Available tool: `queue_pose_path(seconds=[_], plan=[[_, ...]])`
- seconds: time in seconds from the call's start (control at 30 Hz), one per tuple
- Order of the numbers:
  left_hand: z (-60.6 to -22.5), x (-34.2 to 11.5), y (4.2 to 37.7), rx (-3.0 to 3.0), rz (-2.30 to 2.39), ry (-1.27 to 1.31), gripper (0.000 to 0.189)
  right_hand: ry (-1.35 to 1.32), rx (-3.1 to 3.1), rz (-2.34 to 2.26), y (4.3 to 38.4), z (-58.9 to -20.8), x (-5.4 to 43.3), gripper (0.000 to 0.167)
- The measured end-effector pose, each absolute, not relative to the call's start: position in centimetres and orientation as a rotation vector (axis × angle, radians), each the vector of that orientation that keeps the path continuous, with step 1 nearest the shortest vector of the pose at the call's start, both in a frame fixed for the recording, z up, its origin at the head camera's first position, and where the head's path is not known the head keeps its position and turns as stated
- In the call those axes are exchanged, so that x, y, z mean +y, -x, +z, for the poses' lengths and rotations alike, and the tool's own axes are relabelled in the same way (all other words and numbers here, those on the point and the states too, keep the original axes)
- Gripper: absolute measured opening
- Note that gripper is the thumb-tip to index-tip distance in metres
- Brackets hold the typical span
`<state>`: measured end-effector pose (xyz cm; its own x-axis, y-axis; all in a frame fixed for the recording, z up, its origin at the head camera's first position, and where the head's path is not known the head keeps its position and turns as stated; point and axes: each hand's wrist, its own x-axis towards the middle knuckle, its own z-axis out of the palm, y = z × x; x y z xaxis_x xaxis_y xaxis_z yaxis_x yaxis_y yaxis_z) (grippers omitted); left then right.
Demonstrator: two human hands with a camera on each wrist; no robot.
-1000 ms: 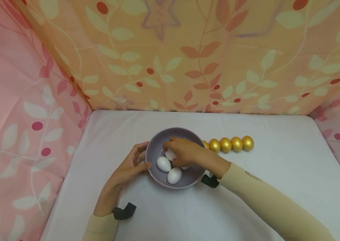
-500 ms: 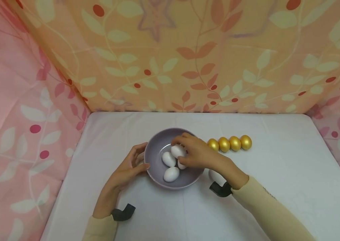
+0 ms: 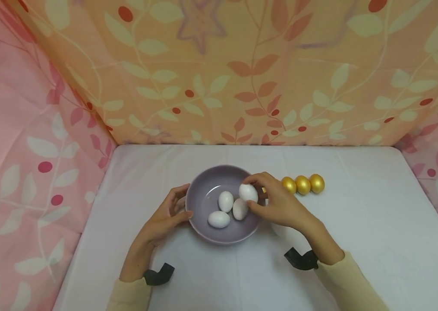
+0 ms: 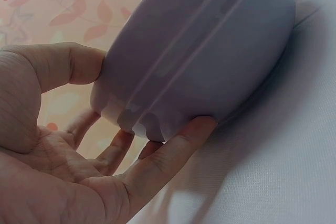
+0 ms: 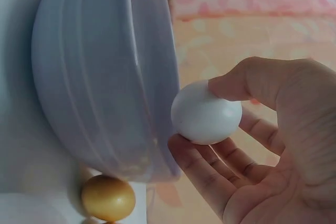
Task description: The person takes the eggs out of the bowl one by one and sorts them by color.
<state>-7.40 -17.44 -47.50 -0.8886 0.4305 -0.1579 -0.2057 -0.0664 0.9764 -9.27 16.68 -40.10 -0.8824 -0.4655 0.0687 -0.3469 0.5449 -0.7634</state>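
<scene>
A purple bowl [image 3: 203, 183] stands on the white table with three white eggs inside, one of them this egg [image 3: 219, 219]. My left hand [image 3: 164, 219] holds the bowl's left side, thumb at the rim and fingers spread along the outer wall, as the left wrist view shows. Over the bowl's right rim, my right hand [image 3: 281, 203] pinches another white egg [image 5: 206, 113] between thumb and fingertips. In the right wrist view that egg is beside the rim, raised off the eggs below.
A row of gold eggs [image 3: 302, 185] lies on the table right of the bowl, partly hidden behind my right hand. Patterned cloth [image 3: 203, 86] hangs at the table's far edge and along both sides.
My right hand has come up and moved right from the middle of the bowl, carrying a white egg to the rim. The eggs inside have shifted and turned. My left hand stays on the bowl.
</scene>
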Motion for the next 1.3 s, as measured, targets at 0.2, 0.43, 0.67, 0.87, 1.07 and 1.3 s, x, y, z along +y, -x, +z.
queue_pose_path(seconds=[0.2, 0.43, 0.67, 0.87, 1.07, 1.3], plan=[[-47.6, -17.3, 7.4, 1.781, 1.994, -0.261, 0.078, 0.58, 2.633, -1.403, 7.9, -40.8, 18.4, 0.044], [-47.5, -17.6, 7.2, 1.813, 1.967, -0.236, 0.078, 0.501, 2.672, -1.473, 6.4, -42.3, 20.2, 0.048], [-47.6, -17.6, 7.1, 1.816, 1.983, -0.22, 0.079, 0.423, 2.78, -1.426, 5.2, -43.8, 22.5, 0.049], [-47.6, -17.5, 7.1, 1.824, 1.995, -0.216, 0.081, 0.34, 2.798, -1.423, 4.2, -44.6, 24.3, 0.049], [-47.6, -17.3, 7.4, 1.837, 1.982, -0.244, 0.08, 0.21, 2.783, -1.415, 3.2, -45.4, 25.5, 0.049], [-47.4, -17.3, 7.4, 1.815, 1.989, -0.234, 0.079, 0.169, 2.818, -1.32, 2.6, -46.4, 25.8, 0.049]])
